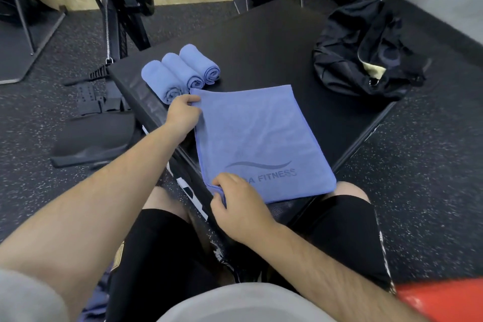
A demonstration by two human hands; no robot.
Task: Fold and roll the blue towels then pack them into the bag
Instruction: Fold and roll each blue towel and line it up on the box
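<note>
Head view: A flat blue microfibre towel printed "FITNESS" lies spread at centre frame on the black worktop, its near edge hanging just over the worktop's near edge above the person's knees. The left hand, centre left, has its fingers grasping the towel's far left corner. The right hand, lower centre, has its fingers curled and pinching the near left corner. Three rolled blue towels sit side by side, touching, just beyond the left hand near the worktop's left edge. A black fabric duffel bag slumps unzipped at upper right, well apart from the towel, with bare worktop between them. Speckled dark rubber floor surrounds the worktop.
</note>
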